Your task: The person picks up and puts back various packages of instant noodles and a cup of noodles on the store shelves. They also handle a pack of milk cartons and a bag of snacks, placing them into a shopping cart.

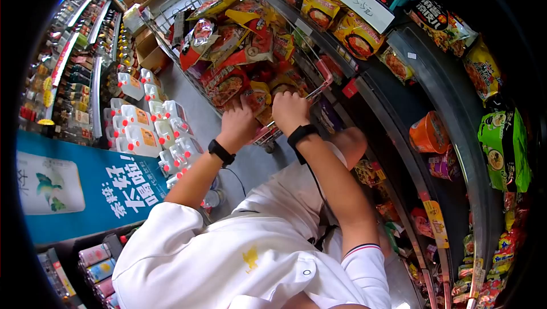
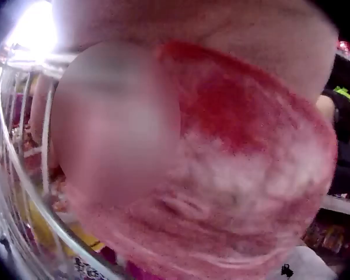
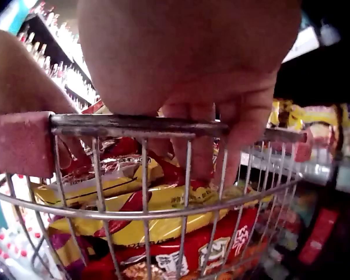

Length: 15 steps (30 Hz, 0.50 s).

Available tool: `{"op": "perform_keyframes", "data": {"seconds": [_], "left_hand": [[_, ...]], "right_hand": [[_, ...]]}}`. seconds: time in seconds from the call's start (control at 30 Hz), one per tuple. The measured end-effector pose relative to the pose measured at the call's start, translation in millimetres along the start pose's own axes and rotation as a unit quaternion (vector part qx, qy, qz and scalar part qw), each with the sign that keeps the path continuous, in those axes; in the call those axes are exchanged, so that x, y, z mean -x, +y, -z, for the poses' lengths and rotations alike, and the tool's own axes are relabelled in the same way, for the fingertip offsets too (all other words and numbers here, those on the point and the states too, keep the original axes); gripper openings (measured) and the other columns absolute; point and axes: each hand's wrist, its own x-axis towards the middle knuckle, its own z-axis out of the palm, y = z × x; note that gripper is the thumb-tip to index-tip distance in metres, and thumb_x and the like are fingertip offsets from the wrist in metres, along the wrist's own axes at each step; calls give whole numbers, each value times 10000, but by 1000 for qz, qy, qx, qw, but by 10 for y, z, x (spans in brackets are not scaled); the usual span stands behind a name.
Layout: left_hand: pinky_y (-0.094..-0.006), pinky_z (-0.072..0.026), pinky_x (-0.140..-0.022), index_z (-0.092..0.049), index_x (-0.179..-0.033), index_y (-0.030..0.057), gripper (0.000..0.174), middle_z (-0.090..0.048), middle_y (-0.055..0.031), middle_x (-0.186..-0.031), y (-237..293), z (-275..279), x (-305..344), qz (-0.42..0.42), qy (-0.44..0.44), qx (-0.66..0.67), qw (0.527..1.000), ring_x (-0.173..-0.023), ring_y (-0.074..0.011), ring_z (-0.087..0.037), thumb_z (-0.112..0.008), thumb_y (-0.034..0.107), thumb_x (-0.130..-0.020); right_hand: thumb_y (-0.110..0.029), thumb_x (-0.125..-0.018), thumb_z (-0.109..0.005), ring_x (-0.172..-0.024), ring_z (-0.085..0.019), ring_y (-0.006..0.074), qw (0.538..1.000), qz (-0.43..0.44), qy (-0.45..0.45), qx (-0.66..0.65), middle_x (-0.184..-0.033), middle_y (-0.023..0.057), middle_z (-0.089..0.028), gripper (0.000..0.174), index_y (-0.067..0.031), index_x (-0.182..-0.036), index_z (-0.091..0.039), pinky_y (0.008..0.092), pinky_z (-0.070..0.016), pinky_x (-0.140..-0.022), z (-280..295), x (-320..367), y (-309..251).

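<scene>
A wire shopping cart (image 1: 191,75) stands in front of the person, heaped with noodle packets (image 1: 245,52), mostly red and yellow. Both hands reach over its near rail (image 3: 146,125). The left hand (image 1: 236,121) lies at the near left of the heap, its fingers extended toward the packets. In the left wrist view its palm (image 2: 245,157) fills most of the picture, partly blurred. To its right, the right hand (image 1: 290,109) bends down over the rail. Its fingers (image 3: 201,157) point straight down, tips at a yellow packet (image 3: 163,210). The right thumb is hidden.
Shelves of noodle packets (image 1: 359,32) run close along the cart's right side, with a cup (image 1: 428,132) lower down. White jugs (image 1: 139,118) with red caps stand on the floor at left. Bottle shelves (image 1: 74,75) and a blue sign (image 1: 91,189) are farther left.
</scene>
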Motion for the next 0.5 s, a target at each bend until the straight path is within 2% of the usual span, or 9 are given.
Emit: {"op": "perform_keyframes", "data": {"seconds": [0.03,0.07,0.1,0.13,0.23,0.27,0.37,0.4,0.5], "left_hand": [[-488,-556,-738,-378,-1345,-148,734,-652,-333,-1031,12,6,-1,-20,-7,-18,1000,-838,-457,-676,-700,227,-802],[-487,-555,-709,-348,-1374,-130,766,-662,-326,-1017,-4,29,-10,-12,-115,25,993,-813,-454,-680,-707,238,-805],[-491,-552,-711,-349,-1375,-123,763,-666,-321,-1010,31,129,-20,-14,-124,55,991,-817,-451,-679,-711,236,-808],[-495,-549,-712,-349,-1376,-116,759,-670,-316,-1002,54,199,-22,-15,-134,85,987,-821,-449,-678,-715,234,-811],[-514,-534,-711,-346,-1381,-92,728,-676,-294,-966,5,127,-27,-65,-118,182,974,-835,-453,-668,-713,217,-833],[-522,-528,-709,-344,-1382,-84,715,-677,-286,-951,-21,83,-9,-88,-107,215,967,-840,-456,-663,-711,209,-842],[-543,-511,-706,-344,-1382,-65,648,-672,-290,-911,61,82,61,-105,-74,289,949,-849,-482,-647,-675,160,-872],[-550,-506,-713,-352,-1389,-34,578,-663,-306,-913,191,213,85,-29,-101,310,945,-867,-496,-638,-624,123,-904],[-549,-507,-712,-352,-1399,-9,549,-661,-311,-902,381,243,226,4,-37,343,939,-859,-508,-628,-587,96,-914]], "right_hand": [[-277,-961,-581,-1035,-651,341,999,27,29,20,-1032,138,-693,243,-54,-984,-677,492,-525,-857,7,-13,0],[-282,-963,-580,-1045,-648,340,996,55,59,42,-1041,143,-691,257,-46,-1005,-673,500,-521,-868,22,-42,18],[-287,-964,-580,-1056,-646,338,991,83,88,63,-1051,149,-688,272,-38,-1027,-670,508,-516,-878,26,-72,27],[-347,-970,-576,-1102,-634,370,993,81,84,-15,-1135,199,-669,405,-9,-1191,-618,507,-503,-930,-34,-147,3],[-429,-965,-587,-1162,-598,416,974,-13,-56,-221,-1217,252,-635,573,11,-1328,-530,501,-498,-946,-12,-193,-83],[-480,-957,-587,-1172,-584,438,968,-30,-50,-244,-1243,284,-615,691,30,-1403,-451,507,-495,-943,5,-204,-106],[-480,-950,-605,-1154,-604,415,966,-73,-33,-244,-1247,267,-618,706,66,-1375,-461,489,-496,-976,-42,-233,-126],[-475,-938,-627,-1140,-608,413,965,-86,-36,-247,-1235,267,-617,698,65,-1355,-483,481,-501,-965,10,-220,-118],[-456,-898,-695,-1101,-617,407,948,-99,-29,-300,-1201,262,-612,661,59,-1288,-550,458,-514,-936,139,-157,-55]]}}
